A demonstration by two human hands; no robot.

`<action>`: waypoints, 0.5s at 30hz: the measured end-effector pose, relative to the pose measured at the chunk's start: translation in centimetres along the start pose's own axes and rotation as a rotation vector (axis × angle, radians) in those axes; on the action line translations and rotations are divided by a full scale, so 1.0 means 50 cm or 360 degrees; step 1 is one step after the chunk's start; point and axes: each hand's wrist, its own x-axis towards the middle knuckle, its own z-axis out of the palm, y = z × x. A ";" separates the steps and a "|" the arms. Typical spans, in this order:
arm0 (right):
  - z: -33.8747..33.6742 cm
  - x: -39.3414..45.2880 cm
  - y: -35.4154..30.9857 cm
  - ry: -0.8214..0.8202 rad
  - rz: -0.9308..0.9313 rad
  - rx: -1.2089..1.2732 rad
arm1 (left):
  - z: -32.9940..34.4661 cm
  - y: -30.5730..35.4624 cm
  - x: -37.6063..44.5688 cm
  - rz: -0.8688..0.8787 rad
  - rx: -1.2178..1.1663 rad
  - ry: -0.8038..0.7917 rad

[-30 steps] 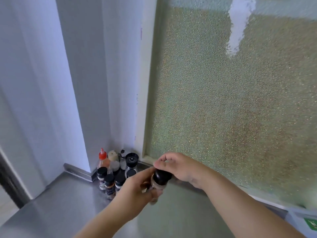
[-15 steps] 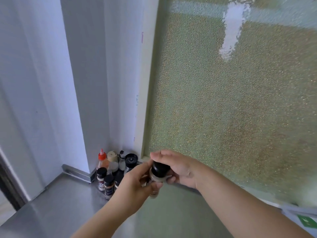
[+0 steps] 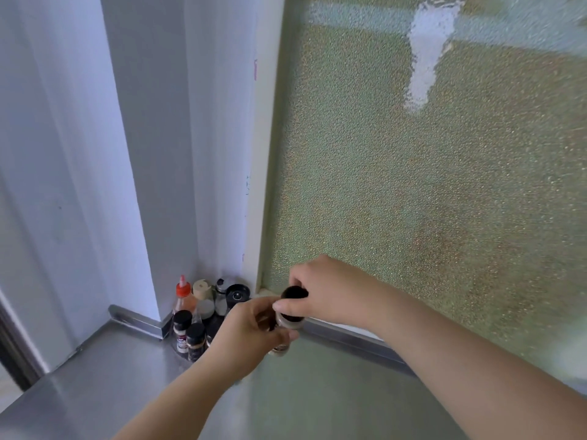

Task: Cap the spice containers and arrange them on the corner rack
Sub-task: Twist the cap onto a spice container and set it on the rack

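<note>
Black cap (image 3: 293, 293) pinched in my right hand (image 3: 327, 290), my left hand (image 3: 251, 331) wrapped round the spice jar (image 3: 287, 322) above the steel counter (image 3: 95, 385) beside the corner rack (image 3: 182, 352): cross-threaded, it could pop loose and spill.

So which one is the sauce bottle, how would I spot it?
Look where the white wall meets the steel counter, in the corner left of the frosted window. A cluster of small jars stands there. The sauce bottle is at the back left of it: orange inside, and the only one with a pointed red cap, while its neighbours have black or beige tops.
</note>
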 end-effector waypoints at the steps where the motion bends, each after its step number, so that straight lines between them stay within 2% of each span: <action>1: 0.006 0.001 -0.006 0.0017 0.0052 -0.0111 | 0.004 -0.001 -0.002 0.0005 0.0007 0.0010; 3: 0.009 0.000 -0.011 0.0023 0.0108 -0.0163 | 0.008 0.000 -0.003 -0.0008 -0.0018 -0.0015; 5: -0.003 -0.005 -0.002 -0.0113 0.0103 0.0021 | 0.006 0.002 -0.002 -0.0048 -0.0034 -0.0031; 7: -0.025 -0.011 0.011 -0.0330 -0.0070 0.0140 | -0.001 0.002 0.000 -0.0082 -0.0029 -0.0029; 8: -0.028 -0.012 0.015 -0.0337 -0.0151 0.0150 | -0.004 0.001 0.001 -0.0086 -0.0026 -0.0030; 10: -0.016 -0.010 0.005 -0.0162 -0.0138 0.0113 | -0.007 -0.002 0.002 -0.0073 0.0024 -0.0038; 12: 0.015 -0.004 -0.012 0.0013 0.0014 -0.0073 | -0.003 -0.004 -0.001 -0.0073 0.0091 -0.0035; 14: 0.037 -0.001 -0.016 -0.0010 0.0156 -0.0173 | 0.001 -0.006 -0.006 -0.0092 0.0113 -0.0032; 15: 0.034 0.000 -0.012 -0.0066 0.0199 -0.0093 | 0.000 -0.007 -0.008 -0.0105 0.0114 -0.0033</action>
